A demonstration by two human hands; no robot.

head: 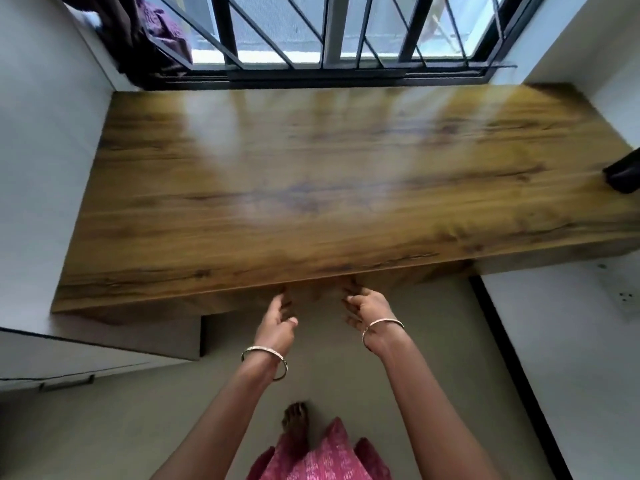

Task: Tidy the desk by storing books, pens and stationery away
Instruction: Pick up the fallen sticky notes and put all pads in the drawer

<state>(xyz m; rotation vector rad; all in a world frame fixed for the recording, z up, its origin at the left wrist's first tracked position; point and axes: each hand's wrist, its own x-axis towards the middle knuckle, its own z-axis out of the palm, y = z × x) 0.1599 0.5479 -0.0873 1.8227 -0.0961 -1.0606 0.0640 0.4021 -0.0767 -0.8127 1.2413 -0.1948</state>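
A glossy wooden desk [329,174] fills the middle of the head view, with no books, pens or stationery showing on it. My left hand [278,318] and my right hand [367,308] hang just below the desk's front edge, a hand's width apart. Their fingers are loosely curled and blurred, and neither holds anything. The fingertips reach toward the brown panel under the desktop [318,292]; I cannot tell whether they touch it. A metal bangle circles each wrist.
A dark object [623,176] pokes in at the desk's right edge. A barred window [329,39] runs behind the desk, with purple cloth [162,26] hanging at its left. White walls close both sides. A white cabinet with a handle [65,382] stands lower left.
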